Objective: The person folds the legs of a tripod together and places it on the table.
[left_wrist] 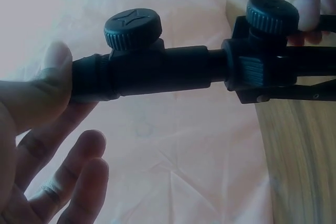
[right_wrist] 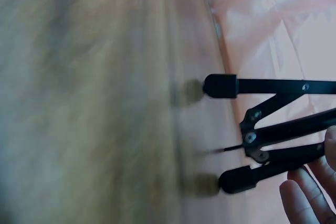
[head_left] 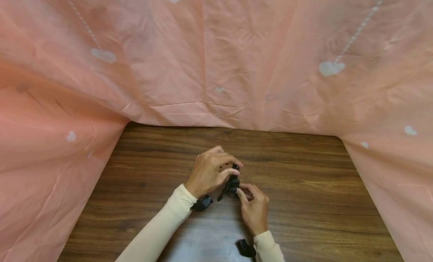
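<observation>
A black mini tripod (head_left: 232, 185) stands between my two hands over the wooden table. My left hand (head_left: 209, 171) pinches the end of its upper tube between thumb and fingers, the other fingers loosely bent. Along the tube in the left wrist view are a ribbed knob with a star mark (left_wrist: 133, 29) and a second ribbed knob (left_wrist: 272, 17) lower down. The thumb and fingers of my right hand (head_left: 255, 207) pinch that lower knob. In the right wrist view, braced legs (right_wrist: 273, 86) spread partway, with rubber feet (right_wrist: 220, 86) close to the table.
The brown wood-grain table (head_left: 314, 202) has pink cloth (head_left: 230, 66) with white hearts hanging along its back and both sides. A black wrist device (head_left: 202, 203) shows at the left cuff, another black device (head_left: 246, 248) beside the right cuff.
</observation>
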